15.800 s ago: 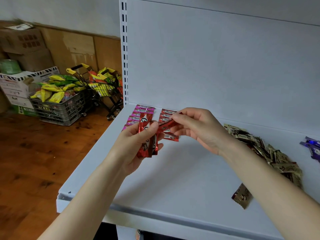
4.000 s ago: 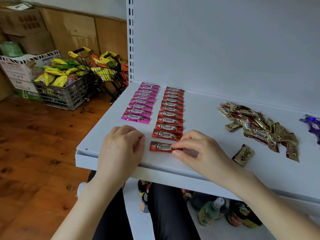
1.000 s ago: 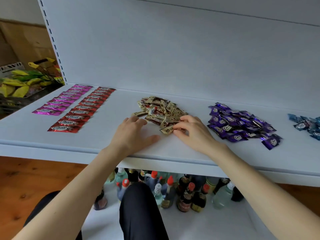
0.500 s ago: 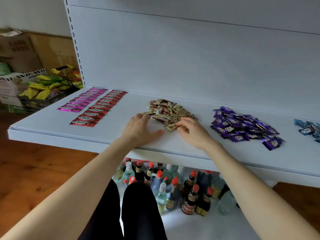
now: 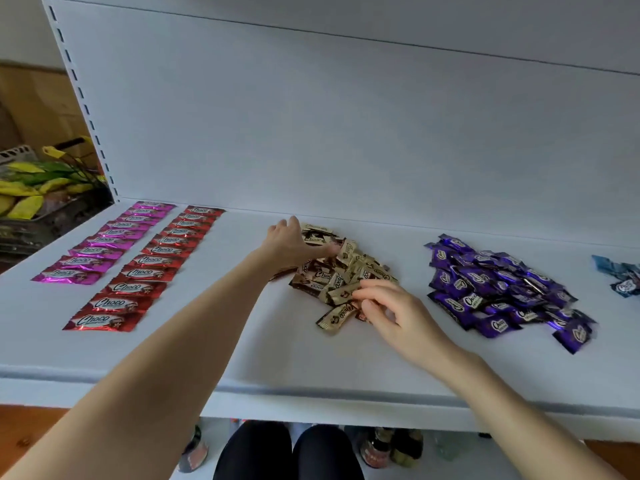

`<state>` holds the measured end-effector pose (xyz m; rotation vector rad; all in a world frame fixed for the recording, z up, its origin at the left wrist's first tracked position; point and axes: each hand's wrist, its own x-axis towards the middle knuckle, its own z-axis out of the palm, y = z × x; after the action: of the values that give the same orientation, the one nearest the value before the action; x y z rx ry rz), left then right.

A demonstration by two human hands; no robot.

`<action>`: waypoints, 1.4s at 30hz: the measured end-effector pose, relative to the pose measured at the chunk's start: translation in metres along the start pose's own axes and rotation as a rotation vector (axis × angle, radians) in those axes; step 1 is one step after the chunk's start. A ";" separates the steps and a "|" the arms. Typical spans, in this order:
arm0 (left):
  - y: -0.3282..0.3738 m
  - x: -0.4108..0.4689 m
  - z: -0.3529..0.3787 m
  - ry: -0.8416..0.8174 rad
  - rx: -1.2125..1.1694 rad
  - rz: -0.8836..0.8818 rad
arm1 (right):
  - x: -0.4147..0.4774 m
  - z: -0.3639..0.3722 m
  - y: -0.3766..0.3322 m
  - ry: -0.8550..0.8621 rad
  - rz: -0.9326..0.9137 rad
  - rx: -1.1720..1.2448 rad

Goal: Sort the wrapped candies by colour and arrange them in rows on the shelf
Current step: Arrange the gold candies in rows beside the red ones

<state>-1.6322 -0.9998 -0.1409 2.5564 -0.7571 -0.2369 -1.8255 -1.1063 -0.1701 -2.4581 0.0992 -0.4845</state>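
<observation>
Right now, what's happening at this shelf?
A person is sorting wrapped candies by colour. A pink row and a red row lie on the left. The left hand touches the far side of the gold pile; the right hand curls its fingers at the near edge. A purple pile and blue pile wait.

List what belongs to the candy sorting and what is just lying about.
Belongs: pink row, red row, gold pile, purple pile, blue candies, shelf, left hand, right hand.
Lying about: basket of snack packets, bottles under the shelf.

rows [image 5: 145,261] left of heap [image 5: 346,268], on shelf [image 5: 294,358]
</observation>
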 end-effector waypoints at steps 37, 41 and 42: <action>-0.053 -0.061 -0.024 0.134 -0.923 0.110 | 0.122 0.006 -0.032 0.031 0.439 0.806; -0.053 -0.062 -0.028 0.071 -1.144 -0.013 | 0.134 0.004 -0.030 -0.036 0.384 0.723; -0.052 -0.062 -0.030 0.065 -1.188 -0.032 | 0.136 0.004 -0.030 -0.028 0.358 0.671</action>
<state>-1.6508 -0.9151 -0.1372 1.4329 -0.3510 -0.4437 -1.6988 -1.1049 -0.1118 -1.7392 0.3055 -0.2647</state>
